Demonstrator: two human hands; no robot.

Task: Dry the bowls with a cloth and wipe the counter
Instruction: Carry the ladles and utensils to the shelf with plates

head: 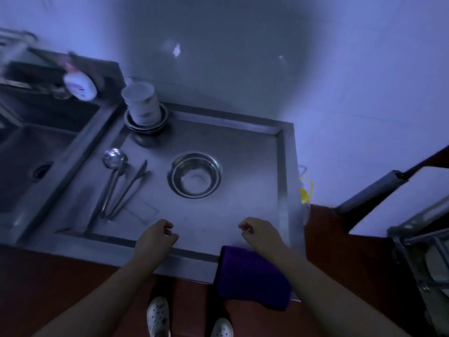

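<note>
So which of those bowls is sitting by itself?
The steel bowl in the middle of the counter stands alone, mouth up. The other bowls are stacked at the back left corner under white cups.

Pretty dim here, everything's got a blue-purple cast. Big soft shadow of my head on the wall [218, 57], with a small glare spot in it. Top-left corner is smeared with motion blur, edges bend from the wide lens, counter [218, 147] looks hazy.

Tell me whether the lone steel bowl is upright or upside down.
Upright. The bowl sits mouth-up on the counter: its inner wall and round base show inside the rim.
</note>
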